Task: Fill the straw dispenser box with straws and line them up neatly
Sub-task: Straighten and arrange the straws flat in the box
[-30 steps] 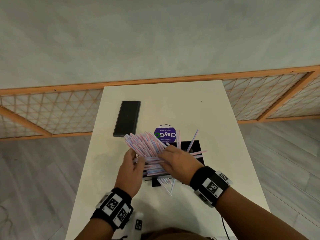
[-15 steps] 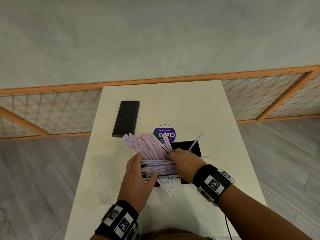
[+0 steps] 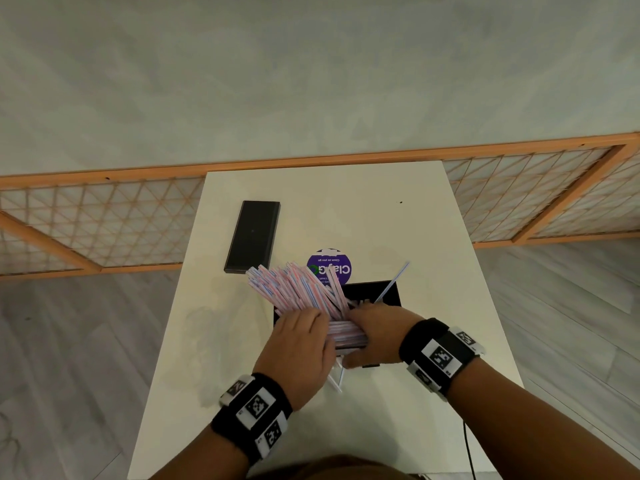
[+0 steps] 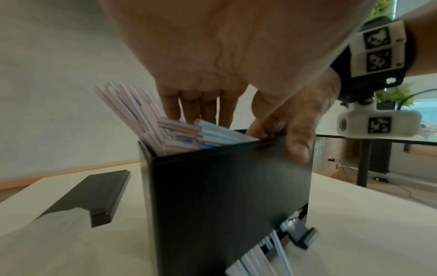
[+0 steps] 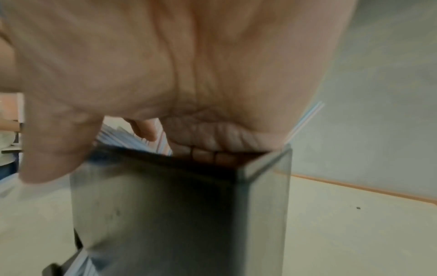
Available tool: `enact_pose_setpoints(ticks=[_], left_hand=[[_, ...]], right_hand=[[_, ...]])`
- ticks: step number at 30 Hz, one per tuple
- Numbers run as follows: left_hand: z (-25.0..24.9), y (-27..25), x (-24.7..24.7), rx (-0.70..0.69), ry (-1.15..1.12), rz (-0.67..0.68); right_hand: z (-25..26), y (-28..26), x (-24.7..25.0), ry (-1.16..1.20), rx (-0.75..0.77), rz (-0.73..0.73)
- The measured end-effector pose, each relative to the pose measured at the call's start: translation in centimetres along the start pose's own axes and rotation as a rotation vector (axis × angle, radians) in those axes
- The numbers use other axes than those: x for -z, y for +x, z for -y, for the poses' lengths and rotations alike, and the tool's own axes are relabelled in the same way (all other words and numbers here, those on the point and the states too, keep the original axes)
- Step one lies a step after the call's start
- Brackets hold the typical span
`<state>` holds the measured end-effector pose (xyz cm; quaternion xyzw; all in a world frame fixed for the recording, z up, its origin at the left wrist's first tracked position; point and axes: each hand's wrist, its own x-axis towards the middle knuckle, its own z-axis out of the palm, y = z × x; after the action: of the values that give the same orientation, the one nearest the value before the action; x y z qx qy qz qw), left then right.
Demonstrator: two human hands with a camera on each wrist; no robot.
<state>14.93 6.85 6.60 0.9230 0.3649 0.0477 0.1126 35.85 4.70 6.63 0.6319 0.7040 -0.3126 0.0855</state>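
The black dispenser box (image 3: 377, 293) stood near the middle of the white counter (image 3: 398, 237), crammed with striped straws (image 3: 294, 285) that fanned up and leftward out of its open top. The left hand (image 3: 298, 351) lay with straight fingers pressed on the bundle. The right hand (image 3: 377, 334) curled over the box's near wall, thumb outside, fingers dipped inside among the straws. One stray straw (image 3: 393, 282) leaned rightward. A few more (image 3: 337, 379) poked from the bottom slot. Behind lay a black lid (image 3: 252, 236) and a purple sticker (image 3: 332, 266).
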Motion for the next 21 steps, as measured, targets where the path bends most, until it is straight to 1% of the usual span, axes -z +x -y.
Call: enact_pose_setpoints(ticks=[2,5,7,10,12,16,18,21], left_hand=[[-0.2,1.0,0.3,0.053,0.009,0.12],[0.3,2.1,-0.1,0.097,0.029,0.258],[0.8,2.4,-0.8,0.081,0.091,0.348],[1.0,2.9,-1.3,0.019,0.145,0.408],[1.0,3.4,-1.0,0.061,0.092,0.43],[1.5,4.0,-1.0,0.172,-0.112,0.503],[2.1,4.1,-1.4,0.189,-0.177,0.531],[2.3,4.0,-1.8,0.175,-0.191,0.543]], right_hand=[[0.1,0.7,-0.3,-0.04,-0.032,0.044],[0.6,1.7,-0.3,-0.049,-0.062,0.094],[1.0,2.2,-0.1,-0.028,-0.07,0.148],[1.2,2.5,0.2,0.004,-0.068,0.197],[1.1,2.7,0.2,0.0,-0.053,0.184],[0.9,2.5,0.0,-0.047,-0.032,0.114],[0.9,2.3,-0.1,-0.068,-0.016,0.069],[0.8,1.9,0.0,-0.058,0.01,0.0]])
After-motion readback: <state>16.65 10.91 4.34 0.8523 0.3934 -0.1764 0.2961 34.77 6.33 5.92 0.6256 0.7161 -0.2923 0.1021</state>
